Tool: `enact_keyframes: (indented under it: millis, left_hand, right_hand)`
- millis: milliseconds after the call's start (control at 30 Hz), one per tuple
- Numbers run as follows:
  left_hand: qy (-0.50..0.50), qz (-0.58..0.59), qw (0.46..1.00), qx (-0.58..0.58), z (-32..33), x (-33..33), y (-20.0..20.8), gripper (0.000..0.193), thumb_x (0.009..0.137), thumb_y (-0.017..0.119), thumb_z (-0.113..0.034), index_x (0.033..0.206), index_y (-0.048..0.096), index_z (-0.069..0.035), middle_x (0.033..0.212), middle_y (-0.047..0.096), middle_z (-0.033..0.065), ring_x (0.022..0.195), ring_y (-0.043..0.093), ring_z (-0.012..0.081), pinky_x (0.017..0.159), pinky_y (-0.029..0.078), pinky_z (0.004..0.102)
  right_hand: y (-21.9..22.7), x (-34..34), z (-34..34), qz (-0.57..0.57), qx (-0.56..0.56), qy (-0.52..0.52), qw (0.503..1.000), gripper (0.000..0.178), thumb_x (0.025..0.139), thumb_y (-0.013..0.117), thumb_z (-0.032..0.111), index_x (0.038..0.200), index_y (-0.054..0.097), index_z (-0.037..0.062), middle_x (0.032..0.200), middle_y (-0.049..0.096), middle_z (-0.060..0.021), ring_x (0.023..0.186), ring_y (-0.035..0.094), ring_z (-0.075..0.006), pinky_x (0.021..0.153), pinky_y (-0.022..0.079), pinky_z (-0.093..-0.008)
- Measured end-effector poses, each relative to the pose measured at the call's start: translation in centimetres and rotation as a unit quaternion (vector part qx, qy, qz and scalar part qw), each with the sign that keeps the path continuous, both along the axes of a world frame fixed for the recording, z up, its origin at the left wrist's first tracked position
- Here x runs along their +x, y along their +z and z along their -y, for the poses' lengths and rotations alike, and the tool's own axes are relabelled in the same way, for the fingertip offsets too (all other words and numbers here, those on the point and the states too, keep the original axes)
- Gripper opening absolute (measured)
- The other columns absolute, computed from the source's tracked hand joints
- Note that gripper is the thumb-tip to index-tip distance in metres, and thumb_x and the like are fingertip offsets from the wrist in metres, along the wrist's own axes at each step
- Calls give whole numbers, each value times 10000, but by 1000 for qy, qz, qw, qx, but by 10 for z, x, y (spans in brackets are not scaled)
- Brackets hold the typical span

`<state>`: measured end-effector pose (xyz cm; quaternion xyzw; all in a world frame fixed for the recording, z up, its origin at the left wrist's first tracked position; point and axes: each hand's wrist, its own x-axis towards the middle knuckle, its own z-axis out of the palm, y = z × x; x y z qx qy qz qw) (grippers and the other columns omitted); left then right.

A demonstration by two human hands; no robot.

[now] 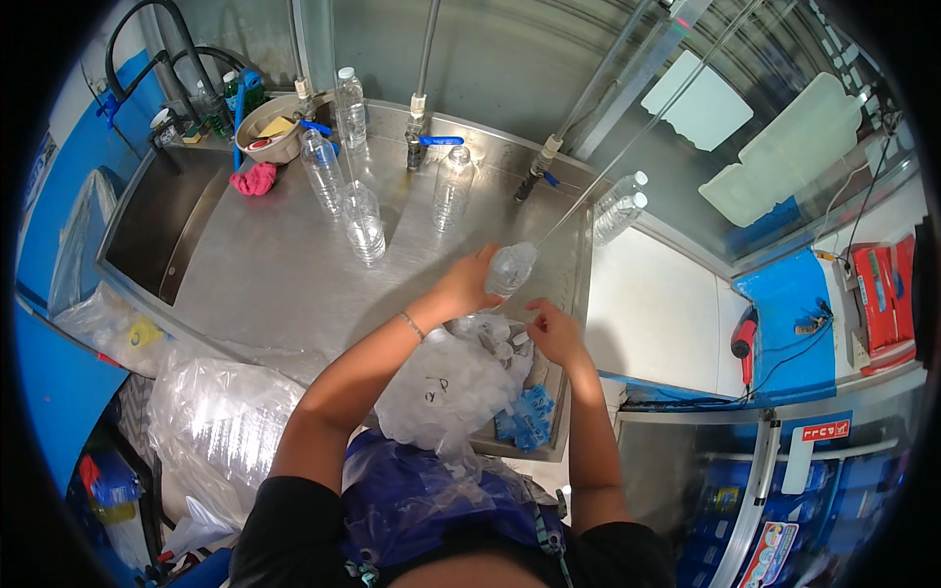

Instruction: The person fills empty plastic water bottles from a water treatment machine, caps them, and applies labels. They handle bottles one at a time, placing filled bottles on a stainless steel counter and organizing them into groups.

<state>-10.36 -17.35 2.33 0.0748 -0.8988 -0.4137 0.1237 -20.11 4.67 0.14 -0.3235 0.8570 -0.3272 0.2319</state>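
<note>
My left hand [463, 289] is closed around a clear plastic bottle [512, 269], which tilts over the right side of the steel counter. Just below it, my right hand [556, 335] has its fingers curled together; whatever they may hold is too small to make out. Between my forearms lies a translucent plastic bag [431, 377], its mouth showing small clear pieces that look like bottle caps [505, 340]. A crumpled blue-and-white wrapper [529, 416] is beside the bag. Several clear bottles stand farther back, among them a capless-looking bottle [364, 225] and another bottle [453, 189].
The steel counter [284, 265] has a sink basin [162, 225] at its left and blue-handled taps [416, 140] along the back. A bowl [274, 132] and a pink cloth [255, 179] sit back left. A large plastic bag [225, 421] bulges at near left. Two bottles [619, 216] stand right.
</note>
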Motion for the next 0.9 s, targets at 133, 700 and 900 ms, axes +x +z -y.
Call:
enact_keyframes:
  millis: [133, 700, 900]
  left_hand:
    - [-14, -10, 999, 49, 6, 39, -2, 847, 682, 824, -181, 1374, 379, 20, 1133, 620, 263, 1022, 619, 426, 873, 497, 436]
    - [130, -5, 948, 290, 70, 33, -13, 575, 759, 575, 33, 1324, 501, -47, 1318, 539, 102, 1213, 529, 228, 983, 438, 337]
    - [294, -119, 948, -5, 103, -45, -12, 825, 712, 777, -141, 1402, 349, 4, 1255, 560, 226, 1140, 567, 405, 979, 451, 432]
  right_hand:
    - [-22, 10, 7, -156, 109, 119, 975, 341, 750, 701, 76, 1084, 639, 99, 968, 645, -204, 943, 637, -371, 802, 511, -460]
    - [-38, -19, 99, 582, -337, -181, 718, 260, 867, 477, 2, 1112, 556, 28, 881, 596, -107, 654, 523, -145, 580, 468, -255]
    - [-24, -25, 82, 543, -302, -175, 764, 306, 872, 431, 1, 1155, 546, -11, 872, 593, -122, 644, 517, -136, 535, 443, -230]
